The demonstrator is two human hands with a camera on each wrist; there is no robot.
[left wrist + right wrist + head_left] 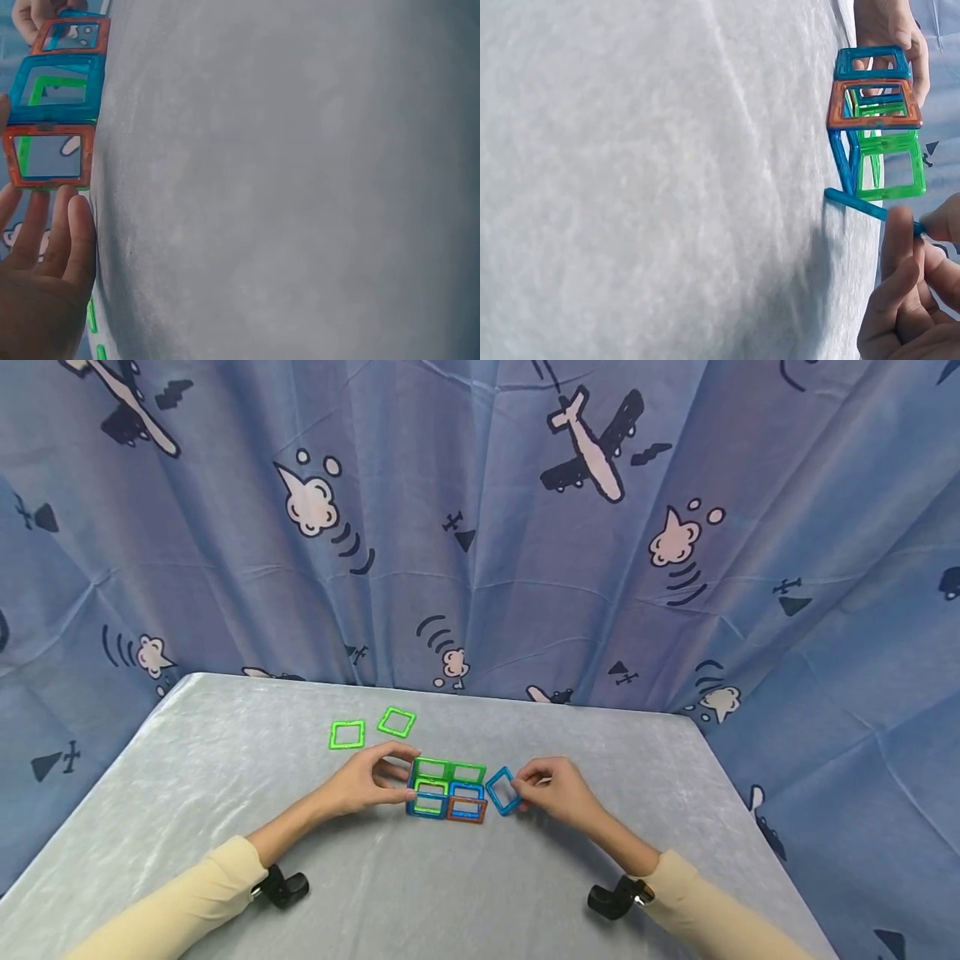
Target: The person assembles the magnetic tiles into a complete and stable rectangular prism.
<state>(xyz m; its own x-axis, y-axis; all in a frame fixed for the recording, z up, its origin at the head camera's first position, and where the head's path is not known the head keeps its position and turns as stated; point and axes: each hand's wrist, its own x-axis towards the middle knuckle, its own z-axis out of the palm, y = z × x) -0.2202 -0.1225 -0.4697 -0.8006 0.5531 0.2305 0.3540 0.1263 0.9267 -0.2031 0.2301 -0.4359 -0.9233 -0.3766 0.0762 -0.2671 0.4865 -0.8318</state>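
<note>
A small box-like structure of magnetic tiles (449, 806), with blue, green and orange frames, stands on the table between both hands. My left hand (367, 783) holds its left end, thumb at the near corner and fingers at the far one. In the left wrist view, fingertips meet the edge of an orange tile (86, 156). My right hand (558, 789) pinches a single blue square tile (495, 801) between thumb and fingers, tilted on its corner just right of the structure. The right wrist view shows this tile edge-on, close to the structure's green tile (919, 172).
Two loose green square tiles (347, 746) lie farther back on the left side of the grey cloth-covered table (420, 893). Behind the table's far edge hangs a blue curtain (480, 527) printed with planes.
</note>
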